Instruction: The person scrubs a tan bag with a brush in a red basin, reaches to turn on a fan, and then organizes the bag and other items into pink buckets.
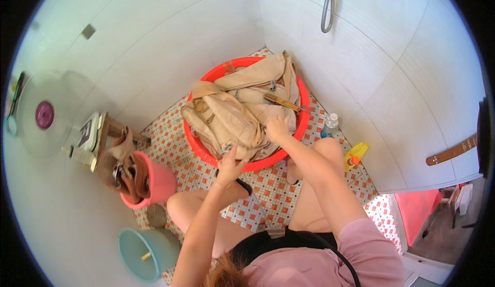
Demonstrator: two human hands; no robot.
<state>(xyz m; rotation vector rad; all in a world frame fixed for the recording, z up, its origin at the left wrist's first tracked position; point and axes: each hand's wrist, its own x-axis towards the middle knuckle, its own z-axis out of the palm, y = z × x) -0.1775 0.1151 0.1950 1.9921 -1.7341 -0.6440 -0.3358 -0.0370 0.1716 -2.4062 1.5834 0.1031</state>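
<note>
A red plastic tub (247, 166) sits on the tiled floor before me, heaped with beige garments (232, 113). My right hand (277, 127) is closed on a fold of the beige cloth at the tub's right side. Over the near rim, my left hand (229, 170) has its fingers apart beside the cloth and holds nothing that I can see. A brush with a wooden handle (284, 102) lies on the garments, just beyond my right hand. Small tags (273, 85) show on the fabric.
Left stand a pink bucket (164, 178) holding brown items, a blue bucket (149, 248) and a small wooden stool (112, 128). A clear bottle (330, 124) and a yellow packet (355, 155) lie right. A shower hose (328, 12) hangs on the wall.
</note>
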